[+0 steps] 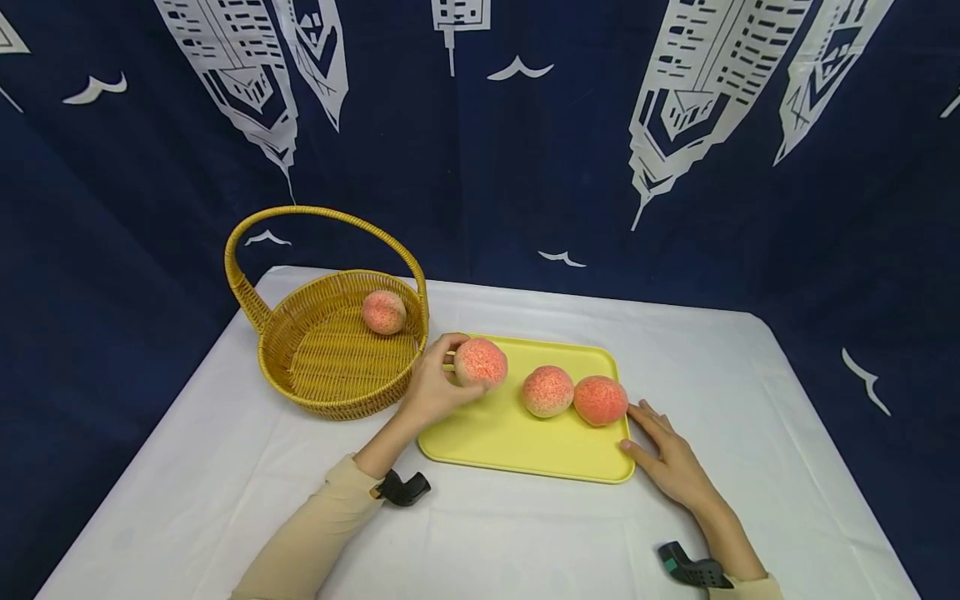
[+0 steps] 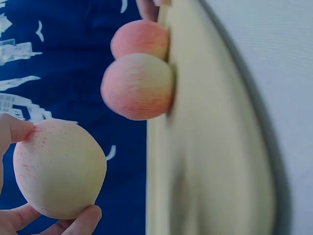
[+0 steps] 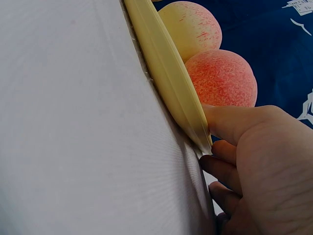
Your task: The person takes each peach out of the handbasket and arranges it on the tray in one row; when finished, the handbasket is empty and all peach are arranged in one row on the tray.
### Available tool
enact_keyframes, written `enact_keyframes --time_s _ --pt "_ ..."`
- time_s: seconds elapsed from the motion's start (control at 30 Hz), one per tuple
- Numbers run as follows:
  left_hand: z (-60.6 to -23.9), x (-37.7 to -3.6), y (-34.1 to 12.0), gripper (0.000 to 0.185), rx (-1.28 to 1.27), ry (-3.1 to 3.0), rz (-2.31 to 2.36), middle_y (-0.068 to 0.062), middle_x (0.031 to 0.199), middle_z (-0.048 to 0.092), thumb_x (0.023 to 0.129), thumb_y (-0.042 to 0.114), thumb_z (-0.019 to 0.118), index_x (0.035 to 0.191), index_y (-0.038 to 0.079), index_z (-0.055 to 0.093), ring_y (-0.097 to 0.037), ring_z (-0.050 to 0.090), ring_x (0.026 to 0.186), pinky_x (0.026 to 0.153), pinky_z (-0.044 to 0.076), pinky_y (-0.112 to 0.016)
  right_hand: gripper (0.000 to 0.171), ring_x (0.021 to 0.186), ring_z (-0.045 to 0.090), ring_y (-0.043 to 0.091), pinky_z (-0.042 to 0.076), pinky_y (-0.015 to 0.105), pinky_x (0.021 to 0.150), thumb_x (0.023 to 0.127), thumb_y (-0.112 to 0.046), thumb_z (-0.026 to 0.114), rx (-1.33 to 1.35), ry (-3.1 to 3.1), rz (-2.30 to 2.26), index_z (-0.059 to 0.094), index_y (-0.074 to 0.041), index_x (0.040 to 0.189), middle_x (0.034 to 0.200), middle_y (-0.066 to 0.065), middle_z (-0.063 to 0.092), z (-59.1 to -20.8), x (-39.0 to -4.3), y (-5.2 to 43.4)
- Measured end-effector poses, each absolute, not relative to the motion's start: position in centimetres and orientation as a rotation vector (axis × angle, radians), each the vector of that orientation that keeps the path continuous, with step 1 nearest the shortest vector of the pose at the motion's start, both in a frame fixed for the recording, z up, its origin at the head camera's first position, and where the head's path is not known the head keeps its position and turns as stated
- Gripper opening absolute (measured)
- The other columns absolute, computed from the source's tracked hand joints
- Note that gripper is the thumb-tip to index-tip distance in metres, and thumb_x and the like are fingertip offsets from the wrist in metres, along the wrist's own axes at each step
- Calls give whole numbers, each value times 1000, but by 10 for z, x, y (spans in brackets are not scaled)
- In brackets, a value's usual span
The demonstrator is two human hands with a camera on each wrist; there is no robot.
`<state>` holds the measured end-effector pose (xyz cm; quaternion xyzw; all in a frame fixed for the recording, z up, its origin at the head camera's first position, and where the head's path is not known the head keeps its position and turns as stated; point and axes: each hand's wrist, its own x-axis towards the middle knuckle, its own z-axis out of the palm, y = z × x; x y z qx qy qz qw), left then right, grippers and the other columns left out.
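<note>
Pinching the held peach btwn thumb & fingers, L hand has it raised over the yellow tray's far L part, just R of the basket, prob. gripped round its sides b/c it could roll. R hand, fingers loosely spread, touches the tray's R rim w/ its thumb, maybe to steady it; can't tell how hard. R peach sits on the tray just L of those fingers, touching the middle peach, & the basket peach rests inside, far R.
</note>
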<state>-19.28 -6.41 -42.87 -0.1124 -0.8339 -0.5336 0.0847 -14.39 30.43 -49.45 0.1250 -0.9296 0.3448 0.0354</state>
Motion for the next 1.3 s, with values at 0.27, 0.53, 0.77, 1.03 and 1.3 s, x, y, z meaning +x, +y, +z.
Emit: enact_keyframes --time_s 0.27,0.53,0.77,1.03,1.3 --pt "-453 -199 -59 67 -292 -2536 -1654 -15 114 64 67 16 86 126 8 56 -26 65 93 81 55 -35 58 140 27 53 15 64 115 93 -28 65 389 -2853 1063 47 -4 143 150 31 35 -496 -145 304" --pt "-468 -200 -55 68 -346 -2561 -1732 -17 115 63 69 15 86 129 5 55 -25 65 93 79 56 -31 59 140 27 53 16 65 114 93 -28 65 384 -2863 1063 47 -4 143 151 31 35 -495 -146 304" --pt "-475 -201 -52 67 -365 -2598 -1740 -16 118 62 73 17 85 131 4 53 -26 64 100 85 55 -33 59 140 26 53 16 66 113 93 -28 65 375 -2872 1052 47 -3 143 151 31 35 -494 -145 304" --pt "-477 -203 -48 67 -375 -2611 -1767 -17 121 60 77 21 83 133 4 51 -27 63 106 89 54 -35 59 141 25 53 17 68 112 93 -29 65 353 -2875 1062 47 -3 143 151 31 34 -492 -144 304" --pt "-476 -201 -45 67 -355 -2615 -1801 -18 122 61 79 23 80 136 2 50 -29 62 108 91 54 -37 58 140 26 53 17 66 113 93 -27 66 371 -2860 1064 47 -2 142 150 31 36 -494 -145 303"
